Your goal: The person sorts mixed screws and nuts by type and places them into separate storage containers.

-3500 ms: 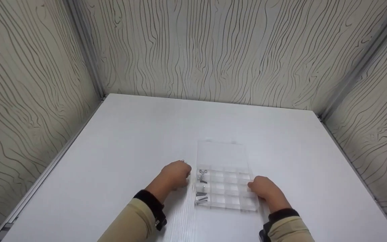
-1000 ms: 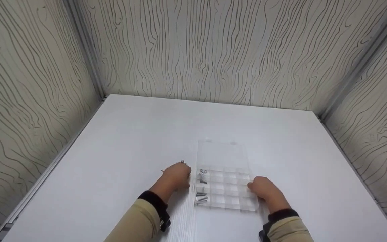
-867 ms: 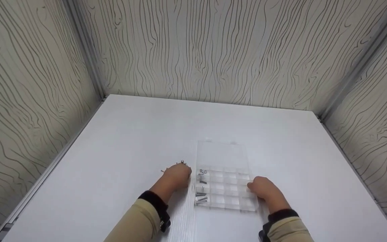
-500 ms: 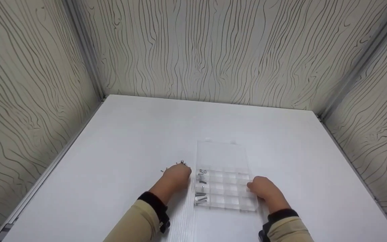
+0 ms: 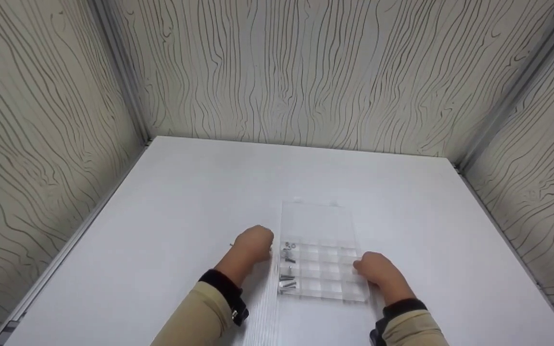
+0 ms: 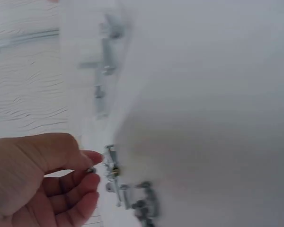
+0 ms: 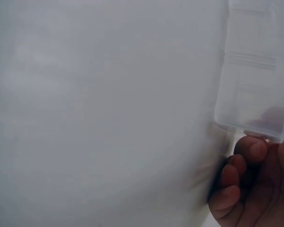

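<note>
My left hand point(image 5: 254, 243) is just left of a clear plastic compartment box point(image 5: 331, 286). In the left wrist view, its thumb and forefinger pinch a small dark metal piece point(image 6: 91, 170), too small and blurred to name exactly. Beside those fingertips lie loose screws point(image 6: 114, 182), one with a brassy part, and darker bolts point(image 6: 146, 205). My right hand point(image 5: 380, 273) grips the box's right edge, thumb over the rim. Nuts point(image 5: 290, 246) sit in the far left compartment; screws point(image 5: 287, 284) lie in the nearer ones of that left column. The lid point(image 5: 316, 218) lies folded back.
The box rests on a white table point(image 5: 200, 182). Wood-grain panels point(image 5: 277, 72) enclose its back and sides, with metal posts point(image 5: 120, 67) at the corners. A screw tip point(image 5: 232, 245) shows left of the left hand.
My left hand has shifted slightly away from me and now covers the loose hardware that showed past its knuckles. My right hand and the box hold their place.
</note>
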`<state>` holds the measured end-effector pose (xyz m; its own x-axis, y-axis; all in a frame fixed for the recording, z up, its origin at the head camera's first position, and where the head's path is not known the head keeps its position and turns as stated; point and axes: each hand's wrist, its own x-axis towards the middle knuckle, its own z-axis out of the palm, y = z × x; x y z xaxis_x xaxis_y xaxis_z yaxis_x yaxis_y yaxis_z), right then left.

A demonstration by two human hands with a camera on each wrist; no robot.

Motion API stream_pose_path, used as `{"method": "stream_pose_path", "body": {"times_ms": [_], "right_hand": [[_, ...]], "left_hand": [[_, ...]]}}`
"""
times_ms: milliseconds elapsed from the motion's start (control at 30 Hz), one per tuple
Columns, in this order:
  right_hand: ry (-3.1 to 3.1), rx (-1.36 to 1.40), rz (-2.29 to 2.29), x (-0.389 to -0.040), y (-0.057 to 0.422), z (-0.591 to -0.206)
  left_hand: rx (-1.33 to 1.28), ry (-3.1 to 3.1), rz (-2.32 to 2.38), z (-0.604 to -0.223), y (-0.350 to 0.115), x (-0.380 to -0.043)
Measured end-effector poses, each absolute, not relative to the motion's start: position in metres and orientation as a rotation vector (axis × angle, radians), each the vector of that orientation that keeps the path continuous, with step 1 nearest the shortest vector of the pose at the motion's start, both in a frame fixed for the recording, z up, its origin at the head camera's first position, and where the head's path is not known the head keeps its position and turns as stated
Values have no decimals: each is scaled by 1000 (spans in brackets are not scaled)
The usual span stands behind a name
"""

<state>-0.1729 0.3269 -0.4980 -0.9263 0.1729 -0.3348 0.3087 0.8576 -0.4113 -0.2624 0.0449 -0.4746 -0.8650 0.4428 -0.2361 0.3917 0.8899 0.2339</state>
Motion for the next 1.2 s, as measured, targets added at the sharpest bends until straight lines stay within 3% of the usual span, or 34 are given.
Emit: {"method": "stream_pose_path", "body": {"times_ms": [433, 833, 1200], "right_hand": [[2748, 385, -684, -176, 328, -502], [2741, 393, -680, -176, 327, -500], [2764, 349, -656, -175, 328, -502]], "left_hand": [[1012, 2871, 468, -473, 91, -261], [1089, 2918, 275, -483, 99, -259], [796, 2895, 392, -474, 60, -278]]}}
